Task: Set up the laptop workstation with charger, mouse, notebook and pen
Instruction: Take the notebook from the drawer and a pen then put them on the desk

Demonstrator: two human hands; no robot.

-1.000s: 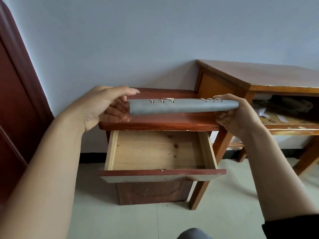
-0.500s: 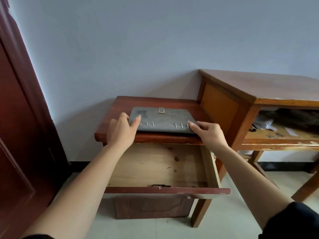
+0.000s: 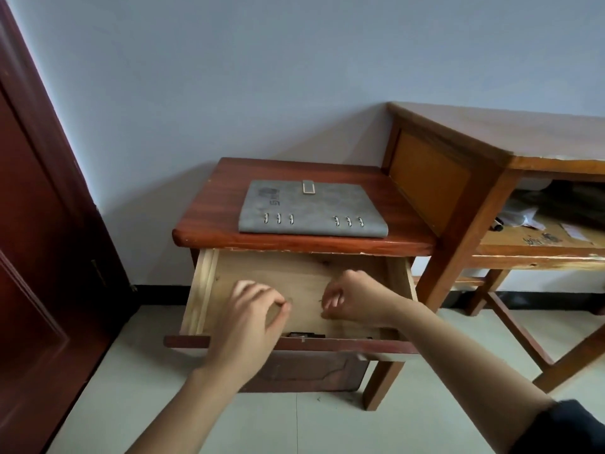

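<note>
Okay, head view: one camera, looking down at nightstand (image 3: 216,198).
notebook (image 3: 311,209): grey, closed, flat on nightstand top, a bit right of middle; ring spine toward me, clasp toward wall (image 3: 294,77).
nightstand: red-brown wood, back against wall, right side just beside desk (image 3: 523,139).
drawer (image 3: 294,270): pulled out under nightstand top, pale wood inside; small dark thing (image 3: 306,335) at inside front edge, can't tell what it is.
left hand (image 3: 252,319): over drawer, left of middle, blurred; fingers loosely bent, thumb tip near forefinger; nothing in it that I can see.
right hand (image 3: 353,299): over drawer, right of middle; fingers curled in toward palm; holds nothing.
both hands: near each other but apart, not touching; both on my side of notebook's near edge, apart from it.
sleeve (image 3: 569,427): dark, on my right arm, lower right corner.
desk: taller, lighter wood, on the right; shelf (image 3: 540,244) under its top carries papers (image 3: 519,215) and dark stuff too blurred to name.
door (image 3: 29,290): dark red, along left edge.
floor (image 3: 425,404): pale tiles.
</note>
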